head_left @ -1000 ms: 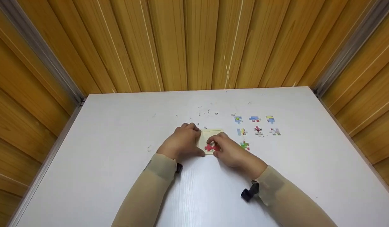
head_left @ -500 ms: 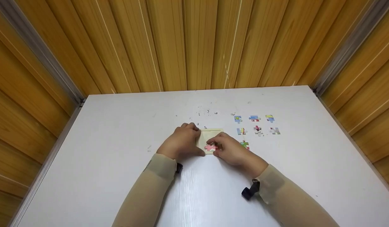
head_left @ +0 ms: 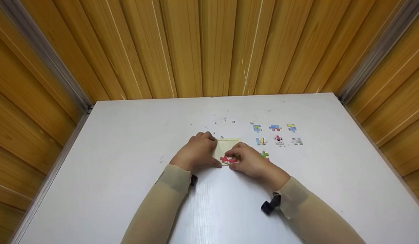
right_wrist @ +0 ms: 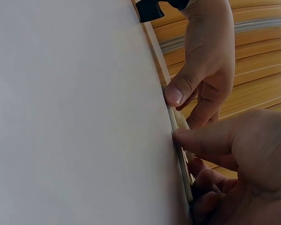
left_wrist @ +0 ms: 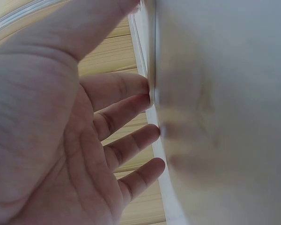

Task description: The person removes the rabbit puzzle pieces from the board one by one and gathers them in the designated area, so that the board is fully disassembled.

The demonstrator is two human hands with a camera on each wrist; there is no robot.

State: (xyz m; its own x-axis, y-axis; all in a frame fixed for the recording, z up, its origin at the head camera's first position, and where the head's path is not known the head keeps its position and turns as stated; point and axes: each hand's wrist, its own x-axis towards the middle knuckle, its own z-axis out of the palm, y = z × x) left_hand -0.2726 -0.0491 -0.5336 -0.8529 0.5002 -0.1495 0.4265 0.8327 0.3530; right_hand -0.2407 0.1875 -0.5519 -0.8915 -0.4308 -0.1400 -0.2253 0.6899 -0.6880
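Observation:
A small pale wooden puzzle tray point(head_left: 226, 145) lies on the table, with red puzzle pieces point(head_left: 225, 159) along its near edge. My left hand point(head_left: 197, 151) holds the tray's left side, thumb at the near corner and fingers at the far one. In the left wrist view, the fingertips of the left hand point(left_wrist: 79, 136) touch the tray's edge and the table. Over the tray's near right corner, my right hand point(head_left: 248, 162) pinches a red puzzle piece that its fingers partly hide. The right wrist view shows the right hand point(right_wrist: 253, 159) low against the tray's rim.
Several loose puzzle pieces lie in rows to the right of the tray, among them a blue-and-yellow piece point(head_left: 291, 127) and a partly hidden green piece point(head_left: 265, 155). Small dark crumbs point(head_left: 225, 119) dot the white table point(head_left: 134, 135) beyond the tray. Wooden-slat walls point(head_left: 209, 47) enclose the table.
The right hand's fingers shift slightly at the red pieces on the tray's near edge. The left hand and the tray stay in place.

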